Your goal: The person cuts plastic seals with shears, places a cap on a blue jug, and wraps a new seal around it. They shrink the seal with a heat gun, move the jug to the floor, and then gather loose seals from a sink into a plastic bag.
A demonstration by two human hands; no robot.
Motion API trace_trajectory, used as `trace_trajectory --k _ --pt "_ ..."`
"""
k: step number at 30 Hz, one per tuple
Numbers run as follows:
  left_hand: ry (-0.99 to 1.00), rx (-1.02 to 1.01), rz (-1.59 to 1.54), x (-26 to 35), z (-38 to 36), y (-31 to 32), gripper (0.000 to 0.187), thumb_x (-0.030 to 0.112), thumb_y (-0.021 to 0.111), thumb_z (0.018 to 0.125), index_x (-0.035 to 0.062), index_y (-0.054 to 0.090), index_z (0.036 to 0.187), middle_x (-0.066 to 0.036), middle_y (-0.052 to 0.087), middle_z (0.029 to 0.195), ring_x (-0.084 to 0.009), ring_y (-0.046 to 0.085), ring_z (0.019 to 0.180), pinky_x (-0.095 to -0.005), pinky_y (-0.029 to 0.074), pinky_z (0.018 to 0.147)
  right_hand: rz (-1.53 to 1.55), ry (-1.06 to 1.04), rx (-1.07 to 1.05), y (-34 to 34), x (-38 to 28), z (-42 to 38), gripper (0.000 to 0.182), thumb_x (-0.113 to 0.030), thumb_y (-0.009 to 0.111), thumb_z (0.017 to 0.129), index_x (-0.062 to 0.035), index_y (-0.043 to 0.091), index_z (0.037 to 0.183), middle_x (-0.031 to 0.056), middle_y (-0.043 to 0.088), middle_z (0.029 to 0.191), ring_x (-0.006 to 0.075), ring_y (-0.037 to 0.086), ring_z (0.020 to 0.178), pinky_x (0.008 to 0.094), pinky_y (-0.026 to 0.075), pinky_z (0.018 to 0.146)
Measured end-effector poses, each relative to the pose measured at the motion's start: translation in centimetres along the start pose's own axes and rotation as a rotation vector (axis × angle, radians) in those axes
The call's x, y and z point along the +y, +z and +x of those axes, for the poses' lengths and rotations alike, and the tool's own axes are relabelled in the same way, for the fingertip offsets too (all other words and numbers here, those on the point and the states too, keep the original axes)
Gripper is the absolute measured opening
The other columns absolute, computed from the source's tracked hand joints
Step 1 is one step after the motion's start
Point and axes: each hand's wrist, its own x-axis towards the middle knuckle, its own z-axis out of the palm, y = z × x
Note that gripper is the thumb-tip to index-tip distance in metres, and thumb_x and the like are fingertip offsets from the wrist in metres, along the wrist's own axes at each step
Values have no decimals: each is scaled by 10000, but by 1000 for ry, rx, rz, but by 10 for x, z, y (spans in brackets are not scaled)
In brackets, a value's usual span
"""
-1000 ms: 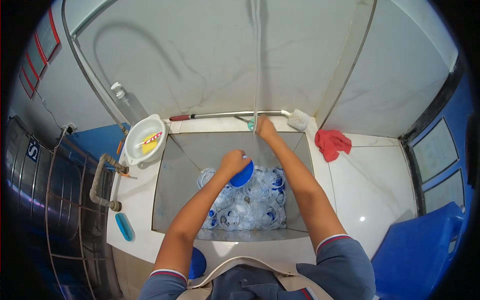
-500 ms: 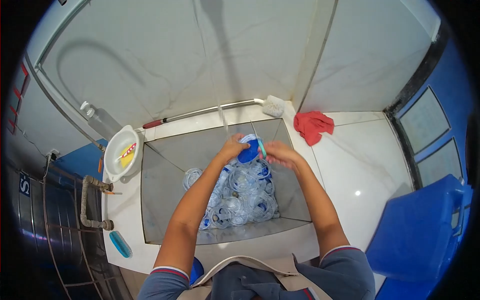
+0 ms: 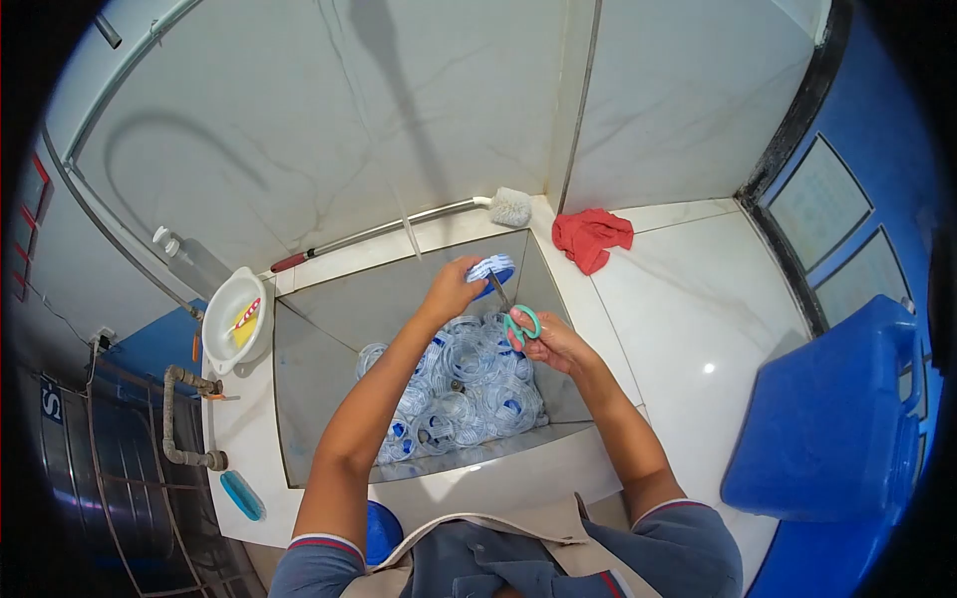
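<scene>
My left hand is closed on a round blue piece with a white-striped side, held over the far part of the sink. In my right hand are scissors with turquoise handles. Their dark blades run up to the edge of the round piece. Below both hands, a heap of clear plastic rings, several with blue showing in them, lies in the grey sink.
A long-handled brush lies along the back ledge, with a red cloth right of it. On the left stand a white basin, a pump bottle and a turquoise brush. A blue jerrycan is at the right.
The round piece has turned from showing its flat blue face to showing its striped side. My right hand has moved lower, and the scissors handles now show clearly. The view has shifted slightly.
</scene>
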Motion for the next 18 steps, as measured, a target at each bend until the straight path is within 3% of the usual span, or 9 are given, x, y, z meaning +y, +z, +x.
trace_trajectory --k 1,4,7,9,10,12,14,16,18 --pt "126 38 142 10 -3 -4 328 121 627 738 -9 595 1037 -172 615 960 -305 598 886 -352 464 786 -1 -2 -2 3 -1 -4 439 -495 628 807 -60 578 776 14 562 632 23 377 413 164 282 378" --pt "74 16 112 33 -14 -13 335 129 626 724 -11 595 1027 -182 588 978 -341 570 911 -367 453 800 -3 -21 5 11 -2 -15 423 -478 642 803 -63 575 753 4 547 616 16 362 404 171 270 372" --pt "53 -22 232 45 -27 -13 335 130 628 733 -9 591 1036 -192 598 979 -333 580 902 -365 456 790 -326 -33 164 18 -1 -14 369 -414 671 799 -62 572 755 -7 524 585 42 377 406 214 300 379" --pt "14 3 209 31 -31 -10 331 132 630 735 -3 594 1034 -195 605 972 -326 589 893 -362 461 777 -765 -391 495 15 4 -2 292 -291 690 790 -44 545 843 63 563 661 177 503 507 297 395 479" --pt "-25 26 187 31 -32 -11 326 135 632 737 3 597 1033 -197 613 965 -318 598 883 -359 465 764 -765 -393 493 13 4 6 292 -291 690 790 -44 545 843 63 563 661 177 503 507 297 395 479" --pt "-110 -37 133 43 -36 -12 320 143 636 740 6 600 1028 -194 623 942 -308 608 864 -358 469 750 -838 -859 559 11 1 22 276 -147 665 766 -28 498 951 142 579 802 331 560 731 392 441 646" --pt "-188 -98 82 50 -37 -12 315 152 640 744 9 603 1023 -192 633 919 -298 618 846 -356 473 735 -962 -902 501 30 -19 16 289 -102 650 746 -26 478 965 161 569 854 359 543 812 416 435 696" --pt "-146 -143 -202 45 -43 -11 267 138 651 762 14 607 994 -106 644 865 -147 582 798 -300 469 720 -1083 -941 439 42 -23 16 311 -57 636 725 -24 458 978 179 560 906 386 525 894 440 429 745" --pt "-142 -139 -85 39 -45 -14 282 179 641 765 13 604 991 -147 642 856 -227 604 805 -341 471 709 -1125 -859 329 45 -22 19 295 -20 619 712 -30 458 959 157 557 880 369 533 879 451 432 745"
